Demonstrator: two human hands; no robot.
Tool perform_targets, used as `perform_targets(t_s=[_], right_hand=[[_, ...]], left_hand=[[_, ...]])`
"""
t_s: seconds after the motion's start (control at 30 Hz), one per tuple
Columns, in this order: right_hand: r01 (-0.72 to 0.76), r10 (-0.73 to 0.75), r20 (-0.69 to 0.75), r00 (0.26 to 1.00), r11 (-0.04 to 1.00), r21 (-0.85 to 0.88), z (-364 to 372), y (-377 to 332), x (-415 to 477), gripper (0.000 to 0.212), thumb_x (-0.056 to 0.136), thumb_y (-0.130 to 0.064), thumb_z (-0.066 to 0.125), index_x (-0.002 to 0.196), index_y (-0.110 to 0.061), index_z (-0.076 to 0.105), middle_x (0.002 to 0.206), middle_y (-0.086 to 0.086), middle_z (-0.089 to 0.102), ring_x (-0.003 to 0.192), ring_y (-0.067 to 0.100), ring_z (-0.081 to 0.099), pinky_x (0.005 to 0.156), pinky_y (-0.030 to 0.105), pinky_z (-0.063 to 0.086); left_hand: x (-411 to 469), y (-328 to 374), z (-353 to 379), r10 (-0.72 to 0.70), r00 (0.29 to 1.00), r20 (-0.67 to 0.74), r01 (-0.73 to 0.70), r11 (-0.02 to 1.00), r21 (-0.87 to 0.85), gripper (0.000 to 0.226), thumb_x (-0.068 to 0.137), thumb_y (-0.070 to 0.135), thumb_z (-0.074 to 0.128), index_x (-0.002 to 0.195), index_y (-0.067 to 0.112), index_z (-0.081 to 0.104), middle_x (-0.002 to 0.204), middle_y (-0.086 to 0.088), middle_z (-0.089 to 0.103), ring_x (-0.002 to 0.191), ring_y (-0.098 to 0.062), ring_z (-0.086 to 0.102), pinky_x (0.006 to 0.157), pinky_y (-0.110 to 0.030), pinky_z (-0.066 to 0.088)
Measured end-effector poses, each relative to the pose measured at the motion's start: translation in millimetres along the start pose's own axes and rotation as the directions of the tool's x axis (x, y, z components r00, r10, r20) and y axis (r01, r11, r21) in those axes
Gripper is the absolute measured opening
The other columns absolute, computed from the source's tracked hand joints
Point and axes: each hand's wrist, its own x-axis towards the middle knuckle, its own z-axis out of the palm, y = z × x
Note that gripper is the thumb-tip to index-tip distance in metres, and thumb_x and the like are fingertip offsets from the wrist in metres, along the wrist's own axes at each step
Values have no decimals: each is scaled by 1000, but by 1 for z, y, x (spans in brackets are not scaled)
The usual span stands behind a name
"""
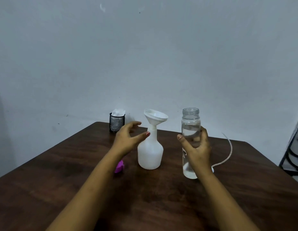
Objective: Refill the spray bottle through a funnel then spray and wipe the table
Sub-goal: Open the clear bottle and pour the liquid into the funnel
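The right hand (197, 147) is wrapping fingers and thumb round the clear water bottle (190, 124), right of centre; its threaded mouth is standing uncapped, with water filling most of it. The left hand (128, 140) is spreading open beside the neck of the white spray bottle (150, 152) at centre frame; whether the thumb is touching the neck is unclear. The smooth plastic funnel (155, 117) is sitting crooked in that neck, leaning toward the right. It probably wants straightening and steadying at the stem first; then a slow pour, since the narrow spout could back up and the light, translucent, bell-shaped bottle could tip. The dark wood-grain table (61, 180) is looking slick; spills would likely spread. Up left, a black mesh cup (116, 123) is holding something white; a thin pale tube (228, 152) is curving at far right.
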Motion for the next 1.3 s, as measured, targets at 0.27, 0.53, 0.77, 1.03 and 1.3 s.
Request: perform_targets(t_s=[0.27,0.53,0.77,1.03,1.3], right_hand=[[-19,17,-10,1000,978,-210,2,-24,49,59,69,-17,79,122,-27,52,103,-2,64,90,20,61,74,25,45],[-1,37,56,998,843,-537,26,-38,76,55,68,-3,63,116,-25,49,115,2,61,100,32,57,85,42,48],[80,-43,72,996,756,-650,36,-42,83,54,71,8,49,118,-20,50,116,6,59,105,36,54,86,44,46],[166,-148,89,985,666,-728,36,-46,84,63,70,11,49,124,-23,48,115,7,58,112,36,52,101,52,37],[221,-187,131,974,625,-749,39,-50,80,65,71,11,51,126,-24,48,117,8,58,114,35,51,103,52,35]], left_hand=[[8,9,56,55,988,-143,-79,983,-166,39,84,32,67,118,18,57,98,10,59,88,-2,57,69,-5,41],[11,-8,60,134,972,-194,-168,970,-173,7,89,30,60,84,25,58,78,10,64,75,3,60,62,-11,45],[12,-7,63,123,973,-193,-171,952,-255,10,91,23,57,82,24,60,70,9,60,63,8,53,57,-7,37],[14,-11,67,56,985,-166,-122,899,-421,11,91,20,59,90,30,65,90,5,70,80,5,62,70,-9,46],[12,-8,68,34,987,-158,-105,881,-462,13,90,21,59,100,27,65,97,9,70,90,1,65,74,-11,49]])
